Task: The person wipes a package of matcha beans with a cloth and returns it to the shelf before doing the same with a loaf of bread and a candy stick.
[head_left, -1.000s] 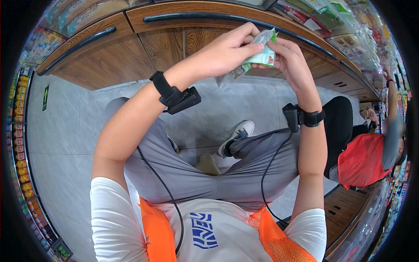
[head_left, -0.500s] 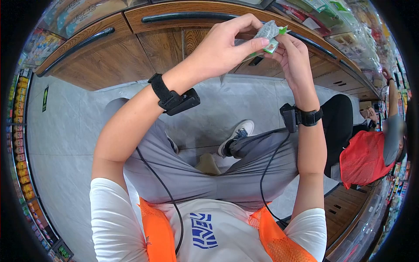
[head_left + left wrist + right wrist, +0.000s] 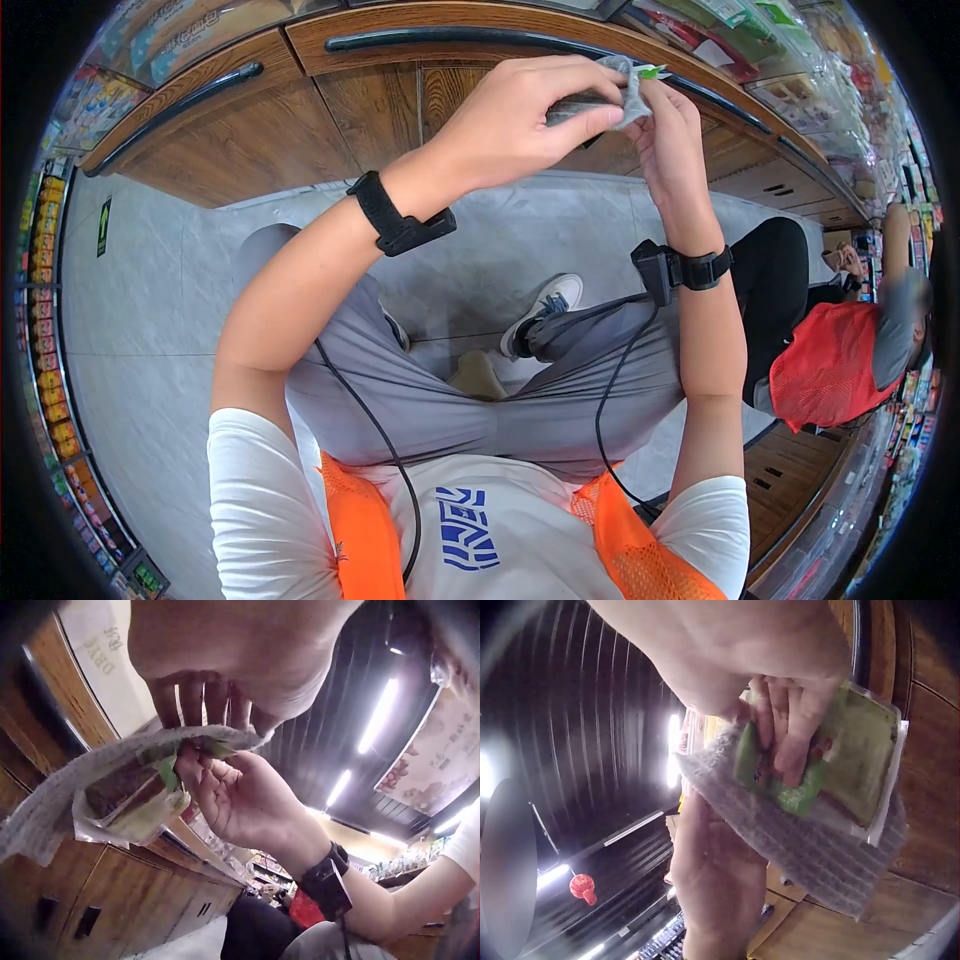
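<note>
A grey ribbed cloth (image 3: pixel 632 95) lies between the fingers and thumb of my left hand (image 3: pixel 520 118), close to the cabinet front. My right hand (image 3: pixel 678 150) pinches the green edge of a flat clear-and-green package (image 3: pixel 859 757), its fingers bent over that edge in the right wrist view. There the cloth (image 3: pixel 810 855) stretches along the package, with my left hand (image 3: pixel 716 877) below. The left wrist view shows the cloth (image 3: pixel 45 799) draped along the package (image 3: pixel 131 806); my left hand's fingers reach down behind the cloth. In the head view, the package is mostly hidden.
Wooden cabinets (image 3: pixel 370 110) with dark handles (image 3: pixel 440 38) stand just ahead, below packaged goods. Another person in a red vest (image 3: pixel 825 365) is at the right. Stocked shelves (image 3: pixel 48 320) line the far left. Cables hang from both wrist cameras.
My left hand has shifted slightly right, its thumb and fingers over the cloth. The package's pale green face, visible in the head view before, has turned out of sight. My right hand keeps its grip.
</note>
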A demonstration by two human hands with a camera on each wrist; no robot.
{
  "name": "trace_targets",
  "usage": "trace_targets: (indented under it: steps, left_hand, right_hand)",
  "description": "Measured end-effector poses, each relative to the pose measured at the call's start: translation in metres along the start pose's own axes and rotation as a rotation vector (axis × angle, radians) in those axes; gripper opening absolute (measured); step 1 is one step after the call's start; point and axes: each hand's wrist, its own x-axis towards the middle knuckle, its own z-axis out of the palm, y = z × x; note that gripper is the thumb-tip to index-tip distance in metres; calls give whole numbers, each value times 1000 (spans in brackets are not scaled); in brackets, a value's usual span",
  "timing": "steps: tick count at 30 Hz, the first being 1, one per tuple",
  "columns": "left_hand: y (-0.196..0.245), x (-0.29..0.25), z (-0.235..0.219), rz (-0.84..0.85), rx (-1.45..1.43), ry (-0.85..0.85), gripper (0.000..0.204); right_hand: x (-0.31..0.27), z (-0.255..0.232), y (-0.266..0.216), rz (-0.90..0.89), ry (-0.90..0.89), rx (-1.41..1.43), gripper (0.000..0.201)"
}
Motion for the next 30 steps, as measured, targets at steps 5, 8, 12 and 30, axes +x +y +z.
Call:
trace_targets:
  steps: [5, 8, 12, 30]
  left_hand:
    - [-1, 1, -1, 13, 64, 35, 27]
    - [-2, 0, -3, -56, 41, 18, 28]
    - [-5, 0, -6, -86, -12, -8, 27]
    - [3, -5, -4, 126, 508, -40, 23]
  right_hand:
    - [0, 1, 2, 3, 1, -29, 25]
    - [2, -1, 5, -8, -22, -37, 25]
    - [-4, 7, 1, -12, -7, -73, 24]
    - [0, 7, 2, -2, 25, -290, 27]
